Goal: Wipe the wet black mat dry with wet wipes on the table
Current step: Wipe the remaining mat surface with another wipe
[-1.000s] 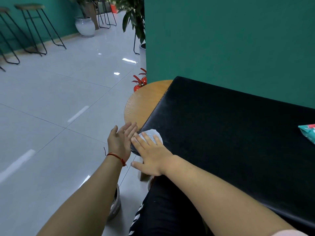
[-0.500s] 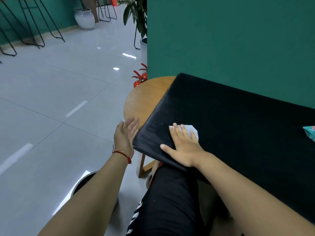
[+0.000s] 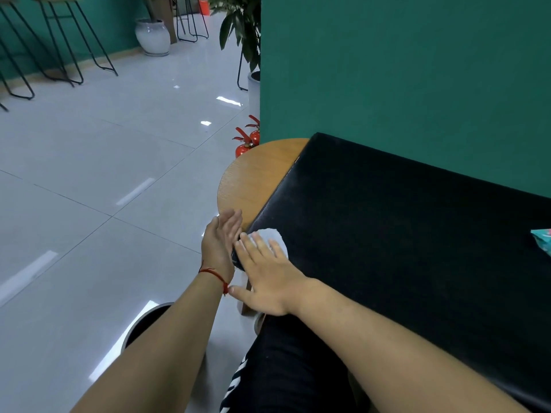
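Covering most of a round wooden table point(image 3: 253, 177), the black mat point(image 3: 402, 234) runs along the foot of a green wall point(image 3: 402, 70) that rises straight behind it. A curved strip of bare wood shows to the left of the mat. Past that strip, left of the mat, lies a pale glossy tiled floor point(image 3: 104, 174) with light glare on it. Two red fire extinguishers point(image 3: 249, 141) stand on the floor just beyond the mat's far left corner. Well beyond the mat are a leafy plant point(image 3: 241, 31), a white pot point(image 3: 152, 37) and several black-legged stools point(image 3: 68, 40). A teal pack of wipes point(image 3: 542, 238) lies on the mat at its right end, cut by the frame edge.

The mat is dark and matte with a faint sheen along its left border, and its near left corner hangs off the table. No wet patches can be made out.

A crumpled white wipe point(image 3: 269, 235) sits on the mat at that near left corner. The right hand point(image 3: 268, 278) lies flat over it, fingers straight and slightly spread, pressing it onto the mat. The left hand point(image 3: 219, 245), with a red string point(image 3: 213, 272) at the wrist, stands on edge beside the same corner, fingers straight and together, holding nothing. Whether it touches the mat cannot be told.
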`<state>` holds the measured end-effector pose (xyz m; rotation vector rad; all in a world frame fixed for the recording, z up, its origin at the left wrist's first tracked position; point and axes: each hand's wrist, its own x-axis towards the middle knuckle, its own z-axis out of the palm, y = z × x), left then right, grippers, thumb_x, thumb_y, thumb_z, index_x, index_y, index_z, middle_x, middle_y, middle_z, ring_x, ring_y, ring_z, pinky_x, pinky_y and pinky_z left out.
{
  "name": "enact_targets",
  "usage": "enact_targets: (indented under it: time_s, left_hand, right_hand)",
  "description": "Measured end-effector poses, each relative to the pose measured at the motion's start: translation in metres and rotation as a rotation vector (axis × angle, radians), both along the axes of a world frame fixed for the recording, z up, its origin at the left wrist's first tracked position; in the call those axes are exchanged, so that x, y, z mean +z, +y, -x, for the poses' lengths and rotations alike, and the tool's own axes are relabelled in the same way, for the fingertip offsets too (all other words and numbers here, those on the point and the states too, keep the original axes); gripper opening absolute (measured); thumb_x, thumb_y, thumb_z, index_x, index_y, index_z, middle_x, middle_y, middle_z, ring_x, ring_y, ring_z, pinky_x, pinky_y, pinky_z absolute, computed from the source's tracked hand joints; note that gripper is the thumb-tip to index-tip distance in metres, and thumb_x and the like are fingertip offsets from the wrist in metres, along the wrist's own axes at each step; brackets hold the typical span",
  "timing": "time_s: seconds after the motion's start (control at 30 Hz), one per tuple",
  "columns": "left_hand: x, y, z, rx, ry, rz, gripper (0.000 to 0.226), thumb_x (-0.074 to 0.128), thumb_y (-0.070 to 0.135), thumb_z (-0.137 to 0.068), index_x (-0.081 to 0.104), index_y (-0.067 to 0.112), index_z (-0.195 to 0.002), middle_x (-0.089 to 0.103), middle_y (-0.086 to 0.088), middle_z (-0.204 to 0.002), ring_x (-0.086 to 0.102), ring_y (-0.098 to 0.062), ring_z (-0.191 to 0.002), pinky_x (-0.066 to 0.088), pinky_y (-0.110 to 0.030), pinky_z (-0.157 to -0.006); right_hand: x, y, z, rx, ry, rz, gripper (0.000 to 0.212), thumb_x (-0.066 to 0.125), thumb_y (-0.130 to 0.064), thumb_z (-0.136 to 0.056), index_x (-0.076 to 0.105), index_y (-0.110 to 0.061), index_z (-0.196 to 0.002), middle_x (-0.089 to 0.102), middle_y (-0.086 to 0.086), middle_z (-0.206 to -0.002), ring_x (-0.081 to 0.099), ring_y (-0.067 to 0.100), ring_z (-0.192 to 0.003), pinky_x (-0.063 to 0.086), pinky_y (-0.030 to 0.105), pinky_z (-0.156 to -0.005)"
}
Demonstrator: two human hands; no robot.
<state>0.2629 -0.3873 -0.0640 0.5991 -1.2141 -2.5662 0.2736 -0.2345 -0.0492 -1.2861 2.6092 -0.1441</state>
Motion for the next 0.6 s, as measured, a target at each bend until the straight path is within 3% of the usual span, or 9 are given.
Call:
enact_targets:
  time_s: [0.17,0.23,0.3,0.37,0.4,0.5,0.6]
  left_hand:
    - [0.004,0.001,-0.001,-0.008,0.009,-0.003,0.052,0.026,0.039,-0.113,0.052,0.010,-0.148,0.056,-0.008,-0.152,0.049,-0.024,-0.144,0.038,-0.037,-0.117]
    - [0.003,0.001,0.000,0.003,0.004,0.020,0.051,0.026,0.037,-0.113,0.054,0.009,-0.145,0.059,-0.010,-0.150,0.052,-0.024,-0.143,0.036,-0.039,-0.122]
    - [0.003,0.000,0.000,0.004,0.003,0.031,0.050,0.028,0.037,-0.113,0.056,0.009,-0.143,0.060,-0.010,-0.149,0.054,-0.024,-0.141,0.036,-0.040,-0.123]
    - [0.002,-0.001,0.000,0.003,0.012,0.018,0.049,0.030,0.036,-0.112,0.057,0.008,-0.143,0.061,-0.010,-0.148,0.055,-0.024,-0.140,0.036,-0.039,-0.123]
    - [0.002,-0.001,0.000,0.004,0.016,0.011,0.049,0.030,0.035,-0.112,0.057,0.008,-0.143,0.061,-0.010,-0.148,0.055,-0.024,-0.139,0.036,-0.039,-0.123]
    - [0.004,0.000,0.000,0.029,-0.002,0.033,0.048,0.033,0.035,-0.113,0.058,0.007,-0.141,0.064,-0.009,-0.144,0.059,-0.023,-0.135,0.040,-0.039,-0.120]
    - [0.004,0.002,0.000,0.042,-0.013,0.057,0.047,0.035,0.035,-0.113,0.060,0.007,-0.140,0.066,-0.009,-0.141,0.062,-0.023,-0.132,0.042,-0.039,-0.119]
  right_hand:
    - [-0.001,0.019,-0.005,0.138,0.036,0.083,0.081,0.033,-0.059,-0.107,0.004,-0.016,-0.169,0.002,0.001,-0.178,-0.011,0.018,-0.163,0.000,0.048,-0.132]
    - [0.006,0.029,0.008,0.081,0.018,0.153,0.069,0.035,-0.052,-0.109,0.017,-0.020,-0.168,0.014,-0.003,-0.176,0.002,0.017,-0.163,0.009,0.050,-0.131]
    - [0.015,0.037,0.019,-0.018,0.002,0.218,0.058,0.034,-0.050,-0.111,0.028,-0.029,-0.165,0.014,-0.009,-0.176,0.002,0.015,-0.163,0.007,0.050,-0.131]
    - [0.019,0.043,0.025,-0.096,0.030,0.336,0.050,0.040,-0.043,-0.111,0.040,-0.034,-0.160,0.021,-0.014,-0.173,0.009,0.012,-0.161,0.008,0.044,-0.129]
    - [0.020,0.046,0.027,-0.142,0.055,0.432,0.045,0.046,-0.036,-0.110,0.049,-0.033,-0.155,0.031,-0.015,-0.168,0.019,0.012,-0.158,0.016,0.040,-0.127]
    - [0.019,0.048,0.034,-0.328,0.045,0.613,0.026,0.059,-0.021,-0.102,0.070,-0.027,-0.125,0.057,-0.016,-0.130,0.051,0.008,-0.124,0.047,0.027,-0.102]
    - [0.012,0.036,0.037,-0.356,-0.086,0.515,0.014,0.060,-0.017,-0.099,0.069,-0.027,-0.102,0.059,-0.013,-0.105,0.058,0.010,-0.091,0.050,0.028,-0.080]
